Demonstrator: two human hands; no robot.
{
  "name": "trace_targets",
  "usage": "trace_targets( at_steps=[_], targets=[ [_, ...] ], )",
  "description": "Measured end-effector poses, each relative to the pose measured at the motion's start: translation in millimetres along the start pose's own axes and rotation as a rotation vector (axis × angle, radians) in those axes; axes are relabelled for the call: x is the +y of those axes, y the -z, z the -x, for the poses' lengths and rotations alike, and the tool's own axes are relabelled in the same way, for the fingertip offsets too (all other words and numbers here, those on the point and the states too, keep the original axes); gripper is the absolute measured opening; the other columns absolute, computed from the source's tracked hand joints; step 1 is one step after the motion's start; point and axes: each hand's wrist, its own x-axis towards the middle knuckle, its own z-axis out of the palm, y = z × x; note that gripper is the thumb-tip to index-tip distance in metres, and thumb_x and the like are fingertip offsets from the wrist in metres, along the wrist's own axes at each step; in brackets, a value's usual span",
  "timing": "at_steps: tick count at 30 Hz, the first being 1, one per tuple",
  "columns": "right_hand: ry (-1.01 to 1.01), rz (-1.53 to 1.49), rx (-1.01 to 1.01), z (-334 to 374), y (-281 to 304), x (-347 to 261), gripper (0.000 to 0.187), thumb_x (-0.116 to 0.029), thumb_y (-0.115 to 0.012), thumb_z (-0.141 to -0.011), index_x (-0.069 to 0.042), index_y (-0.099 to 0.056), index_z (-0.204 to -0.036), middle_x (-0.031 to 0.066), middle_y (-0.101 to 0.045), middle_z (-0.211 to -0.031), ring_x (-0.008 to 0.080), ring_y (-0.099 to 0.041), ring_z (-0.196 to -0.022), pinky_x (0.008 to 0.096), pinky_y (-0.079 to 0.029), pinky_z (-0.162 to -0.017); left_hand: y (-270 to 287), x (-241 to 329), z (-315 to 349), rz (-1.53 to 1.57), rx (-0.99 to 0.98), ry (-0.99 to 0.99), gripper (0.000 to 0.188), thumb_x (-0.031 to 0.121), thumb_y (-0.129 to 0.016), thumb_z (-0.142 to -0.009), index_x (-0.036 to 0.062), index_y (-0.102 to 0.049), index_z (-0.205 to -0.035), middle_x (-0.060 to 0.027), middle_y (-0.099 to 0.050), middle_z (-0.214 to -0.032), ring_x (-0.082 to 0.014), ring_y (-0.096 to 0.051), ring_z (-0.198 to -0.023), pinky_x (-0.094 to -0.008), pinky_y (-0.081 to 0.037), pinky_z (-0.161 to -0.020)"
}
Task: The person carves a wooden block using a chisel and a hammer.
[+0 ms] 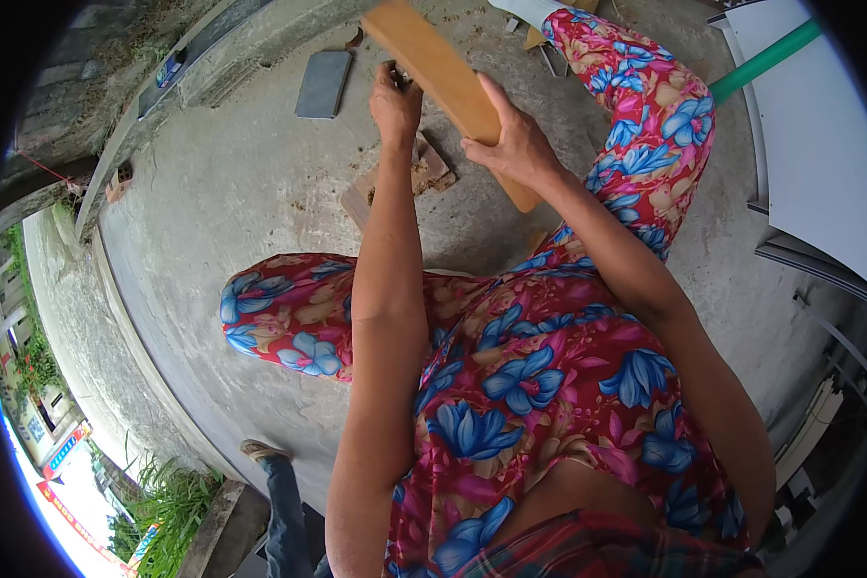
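A long, flat orange-brown wooden board (443,72) is raised at a slant above the floor. My right hand (520,149) grips its lower part, with the thumb on one side and the fingers out of sight beneath. Beside the board's left edge, my left hand (395,104) is closed, its fingers curled together. Something small and dark may be in those fingers, but I cannot make it out. Under the board and between my forearms lie flat brownish blocks (436,166) with crumbly bits on them.
A grey rectangular slab (325,84) lies on the concrete floor (250,183) left of my left hand. White panels (809,125) and a green pipe (766,63) are at the right. My patterned legs (289,313) spread around the work. Another person's jeans leg (284,511) is at lower left.
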Motion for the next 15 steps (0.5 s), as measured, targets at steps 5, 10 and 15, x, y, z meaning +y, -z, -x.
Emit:
trace_targets(
  at_steps=[5, 10, 15],
  targets=[
    [-0.016, -0.025, -0.049, 2, -5, 2, 0.097, -0.033, -0.074, -0.071, -0.010, -0.026, -0.152, 0.0231, -0.059, -0.128, 0.0364, -0.061, -0.114, 0.0433, -0.050, -0.095, -1, -13, -2, -0.038, 0.003, 0.015, 0.037, 0.021, -0.076, -0.077, 0.0030, -0.062, -0.106, -0.0158, -0.070, -0.088, -0.0312, -0.069, -0.082, -0.0410, -0.052, -0.074],
    [-0.083, 0.063, -0.113, -3, -8, 4, 0.097, -0.032, -0.075, -0.072, -0.011, -0.026, -0.152, 0.0244, -0.059, -0.127, 0.0373, -0.062, -0.113, 0.0423, -0.050, -0.095, 0, -16, -1, 0.015, -0.015, 0.043, 0.040, 0.021, -0.077, -0.075, 0.0026, -0.061, -0.108, -0.0145, -0.069, -0.089, -0.0301, -0.069, -0.083, -0.0401, -0.052, -0.074],
    [0.042, -0.140, 0.065, 1, 9, 1, 0.094, -0.029, -0.075, -0.073, -0.008, -0.027, -0.151, 0.0251, -0.058, -0.129, 0.0358, -0.061, -0.115, 0.0408, -0.050, -0.097, 14, -4, -4, 0.040, 0.036, -0.004, 0.042, 0.020, -0.078, -0.075, 0.0017, -0.060, -0.108, -0.0145, -0.069, -0.090, -0.0308, -0.068, -0.084, -0.0395, -0.052, -0.076]
  ],
)
